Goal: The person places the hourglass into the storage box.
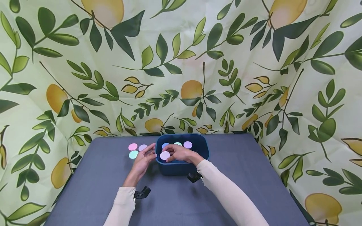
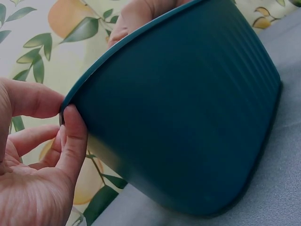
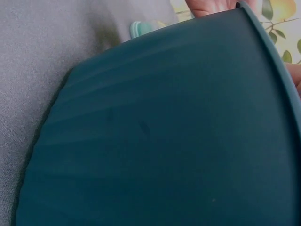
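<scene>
Could tip the blue bin [image 1: 181,164] or drop the lilac disc [image 1: 165,155] outside the rim through a loose pinch. Right hand [image 1: 181,153] pinching that disc above the near rim, at the hand's 9 o'clock. Left hand [image 1: 144,160] open, fingertips [image 2: 70,122] touching the bin's rim.

Bright, even light, soft shadows; head view bends at edges, wrist views slightly blurred.

Bin [image 3: 164,141] wall hides both hands in wrist views.
</scene>
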A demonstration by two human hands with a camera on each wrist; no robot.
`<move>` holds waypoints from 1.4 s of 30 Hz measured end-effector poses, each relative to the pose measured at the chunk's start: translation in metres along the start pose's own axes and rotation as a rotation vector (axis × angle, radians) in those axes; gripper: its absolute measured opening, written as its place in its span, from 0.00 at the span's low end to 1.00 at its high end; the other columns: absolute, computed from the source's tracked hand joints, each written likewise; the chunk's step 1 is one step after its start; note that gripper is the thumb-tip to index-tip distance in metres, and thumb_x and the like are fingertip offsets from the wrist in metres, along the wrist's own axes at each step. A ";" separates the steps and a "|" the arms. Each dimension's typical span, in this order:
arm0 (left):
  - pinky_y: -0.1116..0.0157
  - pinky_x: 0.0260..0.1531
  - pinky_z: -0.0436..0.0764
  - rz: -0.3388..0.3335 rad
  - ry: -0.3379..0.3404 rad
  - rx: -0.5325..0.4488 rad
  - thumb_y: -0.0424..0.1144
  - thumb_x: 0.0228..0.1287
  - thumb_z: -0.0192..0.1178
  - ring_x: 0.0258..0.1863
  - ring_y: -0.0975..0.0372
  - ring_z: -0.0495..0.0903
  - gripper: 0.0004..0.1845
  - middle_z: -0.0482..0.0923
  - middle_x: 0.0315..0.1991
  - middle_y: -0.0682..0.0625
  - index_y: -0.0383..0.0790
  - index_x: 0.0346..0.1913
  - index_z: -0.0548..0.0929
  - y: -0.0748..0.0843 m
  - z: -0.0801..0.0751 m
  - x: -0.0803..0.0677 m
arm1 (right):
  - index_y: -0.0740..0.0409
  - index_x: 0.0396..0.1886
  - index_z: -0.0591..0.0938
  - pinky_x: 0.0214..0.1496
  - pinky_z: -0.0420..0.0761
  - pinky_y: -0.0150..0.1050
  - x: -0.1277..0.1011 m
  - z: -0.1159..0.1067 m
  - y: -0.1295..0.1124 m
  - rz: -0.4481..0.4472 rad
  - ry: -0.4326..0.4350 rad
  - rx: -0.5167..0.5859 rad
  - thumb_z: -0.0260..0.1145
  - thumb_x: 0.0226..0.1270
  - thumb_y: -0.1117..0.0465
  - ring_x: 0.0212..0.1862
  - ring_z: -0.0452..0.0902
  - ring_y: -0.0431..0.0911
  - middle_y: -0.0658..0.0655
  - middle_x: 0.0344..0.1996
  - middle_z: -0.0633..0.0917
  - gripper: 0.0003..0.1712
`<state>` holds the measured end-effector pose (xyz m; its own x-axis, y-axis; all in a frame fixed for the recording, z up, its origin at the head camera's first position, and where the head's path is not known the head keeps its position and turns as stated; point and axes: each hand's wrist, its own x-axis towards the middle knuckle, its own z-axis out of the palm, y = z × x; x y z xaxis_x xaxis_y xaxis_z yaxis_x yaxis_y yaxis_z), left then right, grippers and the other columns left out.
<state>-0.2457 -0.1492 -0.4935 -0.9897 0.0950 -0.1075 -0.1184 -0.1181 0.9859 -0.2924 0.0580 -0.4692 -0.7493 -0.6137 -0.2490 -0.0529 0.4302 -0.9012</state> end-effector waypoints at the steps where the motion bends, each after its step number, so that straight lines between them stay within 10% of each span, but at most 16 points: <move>1: 0.76 0.47 0.77 -0.003 0.002 0.000 0.26 0.66 0.54 0.62 0.53 0.70 0.30 0.65 0.67 0.39 0.37 0.71 0.67 0.000 0.000 0.000 | 0.51 0.53 0.79 0.64 0.75 0.49 0.000 0.000 0.000 0.006 -0.006 -0.009 0.69 0.62 0.67 0.52 0.78 0.48 0.52 0.52 0.83 0.20; 42: 0.76 0.46 0.78 0.013 0.010 -0.028 0.25 0.64 0.55 0.63 0.53 0.70 0.30 0.66 0.65 0.39 0.36 0.70 0.68 -0.002 0.001 0.001 | 0.51 0.50 0.79 0.65 0.68 0.53 0.007 0.002 0.008 0.078 -0.007 -0.109 0.66 0.62 0.70 0.52 0.71 0.50 0.53 0.49 0.80 0.19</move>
<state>-0.2460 -0.1481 -0.4952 -0.9918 0.0834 -0.0966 -0.1081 -0.1469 0.9832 -0.2969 0.0555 -0.4794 -0.7494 -0.5799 -0.3197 -0.0661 0.5459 -0.8352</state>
